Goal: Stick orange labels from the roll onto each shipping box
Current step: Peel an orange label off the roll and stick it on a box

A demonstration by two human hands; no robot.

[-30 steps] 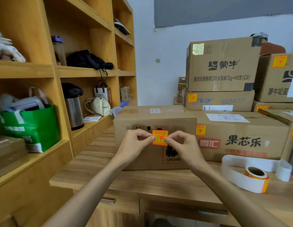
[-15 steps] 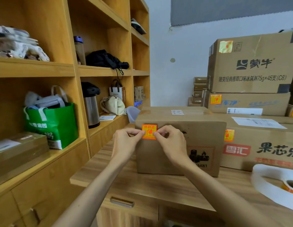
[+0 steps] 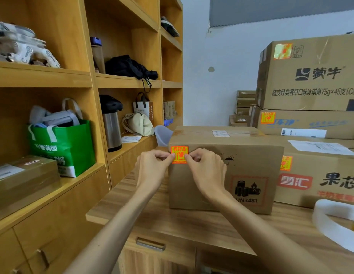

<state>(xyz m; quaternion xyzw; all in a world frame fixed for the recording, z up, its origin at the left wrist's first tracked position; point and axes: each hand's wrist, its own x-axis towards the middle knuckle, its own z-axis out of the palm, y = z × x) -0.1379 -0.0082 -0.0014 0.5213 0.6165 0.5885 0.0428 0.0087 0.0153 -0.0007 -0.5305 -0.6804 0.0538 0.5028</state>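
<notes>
Left hand (image 3: 152, 165): fingers curled, thumb and forefinger pinching the left edge of the orange label (image 3: 179, 153). Right hand (image 3: 207, 171): likewise curled, thumb and forefinger closed on the label's right edge. Whether the label is fully pressed flat cannot be told.

The label lies against the front face of the nearest shipping box (image 3: 221, 184), at its upper left corner, just below the top edge. It appears upright. The box stands on the wooden desk (image 3: 192, 224) and carries a printed battery warning mark at lower right of the same face.

Just beside it on the right sits a second box (image 3: 320, 184), with an orange sticker (image 3: 286, 163) at its upper left front. Behind, two more cartons are stacked; the lower carton (image 3: 310, 123) and the top carton (image 3: 310, 76) each bear a similar sticker near the upper left.

The label roll (image 3: 334, 220), with loose white backing strip, lies on the desk at the right edge of view, well apart from both hands.

A wooden shelf unit (image 3: 77, 80) at left holds a green bag (image 3: 63, 143) and a steel flask (image 3: 111, 125).
</notes>
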